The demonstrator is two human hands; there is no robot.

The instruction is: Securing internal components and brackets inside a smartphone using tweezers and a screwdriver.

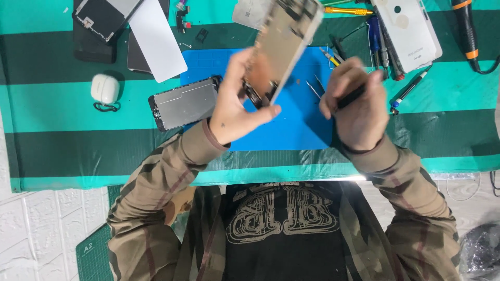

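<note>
Left hand [234, 106]: closed on the lower end of an opened phone body [278, 44], lifted off the blue mat [291, 130] and tilted toward twelve o'clock, seemingly so its inner side faces the eyes.
Right hand [357, 106]: at three o'clock of the phone, curled round a slim black tool [351, 96], poised beside it.
Tweezers [314, 88]: on the mat between the hands.
Screen panel [185, 104]: flat at nine o'clock, set aside.
White back cover [409, 31]: far, at one o'clock.
</note>
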